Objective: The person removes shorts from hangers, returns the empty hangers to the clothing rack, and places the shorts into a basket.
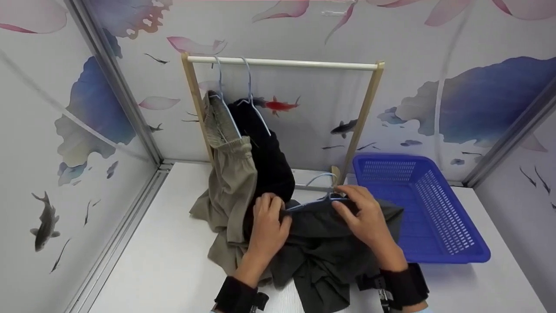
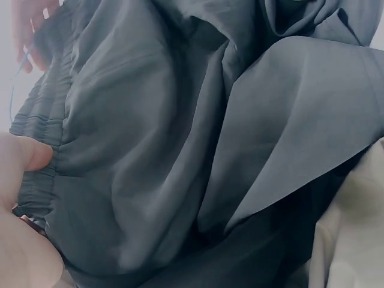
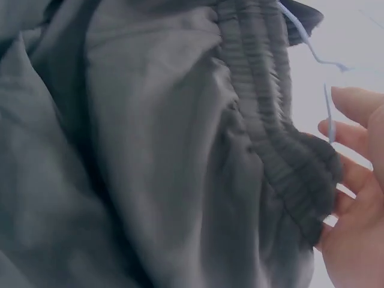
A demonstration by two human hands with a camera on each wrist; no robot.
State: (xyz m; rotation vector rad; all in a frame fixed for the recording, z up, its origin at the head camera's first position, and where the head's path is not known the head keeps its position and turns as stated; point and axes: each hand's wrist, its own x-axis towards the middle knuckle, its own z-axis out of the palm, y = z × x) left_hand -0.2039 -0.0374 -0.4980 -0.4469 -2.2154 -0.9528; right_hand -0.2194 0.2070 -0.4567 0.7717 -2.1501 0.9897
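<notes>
Dark grey shorts (image 1: 330,243) lie bottom centre of the head view on the white table (image 1: 165,261), waistband up against a light blue hanger (image 1: 319,182). Left hand (image 1: 267,224) pinches the elastic waistband at its left end, thumb (image 2: 24,153) pressed on the gathers. Right hand (image 1: 362,215) pinches waistband and hanger wire together at the right end, so the band stays stretched along the hanger. Khaki shorts (image 1: 228,174) and a black garment (image 1: 265,148) hang from the rack (image 1: 282,63), upper centre. Blue basket (image 1: 425,204) sits right.
</notes>
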